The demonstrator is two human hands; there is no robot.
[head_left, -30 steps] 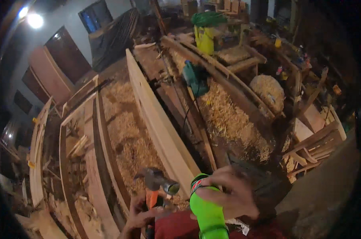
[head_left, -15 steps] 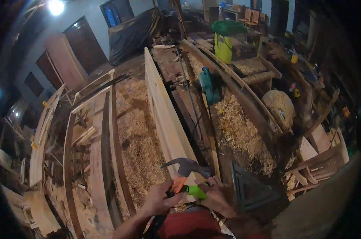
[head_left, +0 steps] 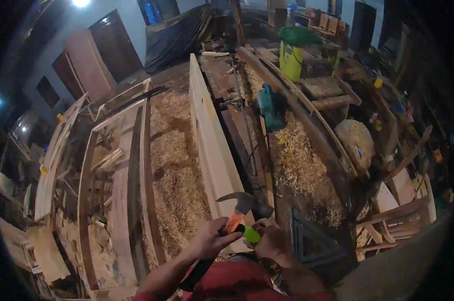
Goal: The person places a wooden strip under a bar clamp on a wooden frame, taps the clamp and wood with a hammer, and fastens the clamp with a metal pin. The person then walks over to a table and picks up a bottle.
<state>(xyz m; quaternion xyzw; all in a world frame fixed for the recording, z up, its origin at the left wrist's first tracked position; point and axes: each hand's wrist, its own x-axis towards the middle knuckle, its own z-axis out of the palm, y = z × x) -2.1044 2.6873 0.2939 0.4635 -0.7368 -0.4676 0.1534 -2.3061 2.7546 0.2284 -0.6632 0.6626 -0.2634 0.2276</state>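
My left hand (head_left: 210, 239) is closed around a claw hammer (head_left: 245, 202), its dark head pointing away from me. Below the head the hammer's neck is orange, and a black handle runs down beside my forearm. In my right hand (head_left: 273, 242) is a short lime-green object (head_left: 251, 234) with a black end. That black end lies close to the left fingers; whether they touch it I cannot tell, and its exact kind is unclear. Both hands are near my red shirt, over the near end of a long pale wooden beam (head_left: 213, 138).
Wood shavings (head_left: 179, 185) lie on both sides of the beam. A wooden frame (head_left: 145, 175) stands to the left. Right of the beam are a teal jerrycan (head_left: 270, 108), a dark triangular frame (head_left: 314, 241) and a filled sack (head_left: 354, 140). Farther back stands a yellow bucket (head_left: 290, 61).
The view has shifted slightly. The hammer and both hands have moved a little right and up, and the lime-green object has turned to slope more steeply.
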